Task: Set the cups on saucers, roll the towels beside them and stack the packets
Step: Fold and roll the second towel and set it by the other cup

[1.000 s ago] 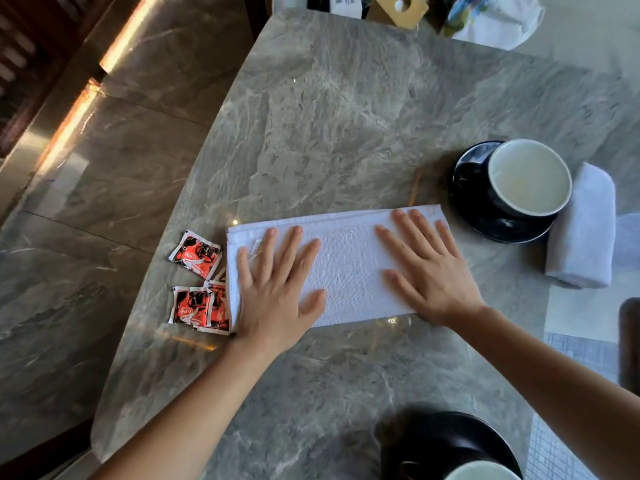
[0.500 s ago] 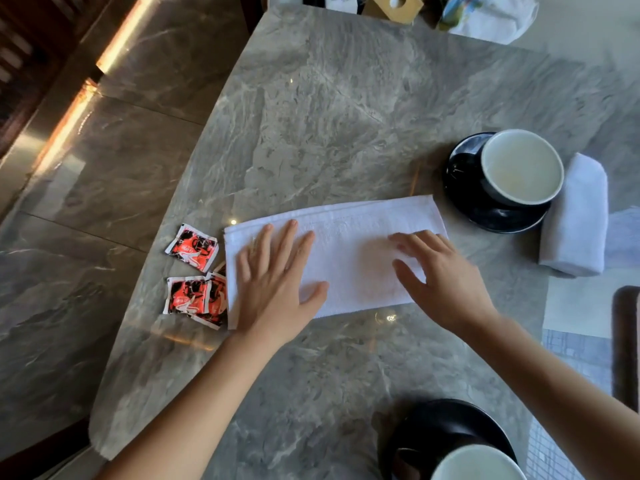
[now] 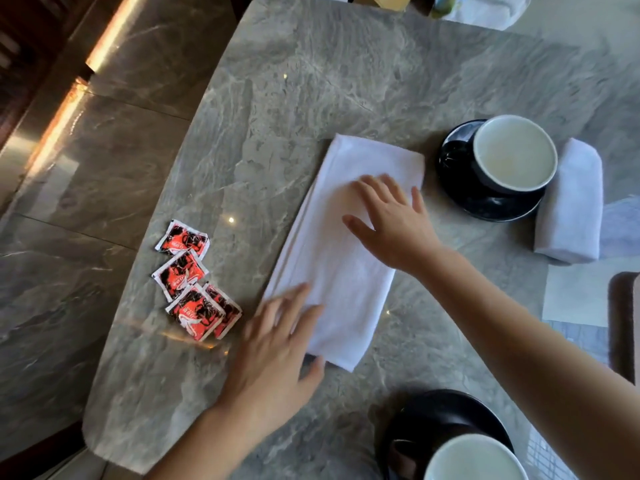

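Note:
A folded white towel [image 3: 332,258] lies flat on the grey marble table [image 3: 311,81], turned so it runs diagonally away from me. My right hand [image 3: 391,220] presses flat on its far half, fingers spread. My left hand [image 3: 277,351] rests open at its near left corner, blurred. Several red-and-black packets [image 3: 190,278] lie scattered to the towel's left. At the right, a white-lined cup [image 3: 515,154] sits on a dark saucer [image 3: 460,188] with a rolled white towel [image 3: 571,202] beside it. A second cup [image 3: 474,459] on a dark saucer [image 3: 433,417] is at the bottom edge.
The table's rounded left edge drops to a tiled floor [image 3: 69,202]. A white paper sheet [image 3: 575,292] lies at the right edge. A cardboard box [image 3: 381,0] and a white bundle [image 3: 485,8] sit at the table's far end.
The towel has been rotated from lying crosswise to lying diagonally, long side pointing away. My right hand moved up with its far end; my left hand slid toward me with the near end.

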Action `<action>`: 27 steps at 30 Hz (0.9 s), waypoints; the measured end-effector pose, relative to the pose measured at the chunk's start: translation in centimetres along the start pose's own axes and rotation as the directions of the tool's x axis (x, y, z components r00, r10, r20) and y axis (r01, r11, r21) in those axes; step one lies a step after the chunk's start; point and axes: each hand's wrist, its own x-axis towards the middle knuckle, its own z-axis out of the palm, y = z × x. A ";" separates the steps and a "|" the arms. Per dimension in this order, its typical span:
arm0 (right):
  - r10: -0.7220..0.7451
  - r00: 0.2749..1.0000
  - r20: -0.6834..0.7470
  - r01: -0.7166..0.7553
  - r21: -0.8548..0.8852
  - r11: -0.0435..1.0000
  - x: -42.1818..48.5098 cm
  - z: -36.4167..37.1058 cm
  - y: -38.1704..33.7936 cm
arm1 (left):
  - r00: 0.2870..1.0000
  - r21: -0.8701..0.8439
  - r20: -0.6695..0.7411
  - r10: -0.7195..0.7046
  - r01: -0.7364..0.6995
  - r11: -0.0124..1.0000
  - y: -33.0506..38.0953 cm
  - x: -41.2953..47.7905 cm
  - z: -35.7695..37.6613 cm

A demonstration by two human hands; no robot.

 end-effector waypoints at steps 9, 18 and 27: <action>-0.254 0.967 0.025 0.255 -0.051 0.966 3.1 1.6 -0.4 | 0.998 -0.002 0.019 0.061 -0.061 0.998 1.6 -0.4 1.3; -0.369 0.918 -0.144 0.388 0.131 0.912 0.3 -0.2 -0.6 | 0.982 -0.061 -0.180 0.049 -0.061 0.996 -1.0 -0.1 1.8; -0.449 0.883 0.135 0.459 -0.061 0.886 -12.0 2.4 1.6 | 0.955 -0.131 -0.282 0.091 -0.132 0.983 -2.5 -0.2 2.1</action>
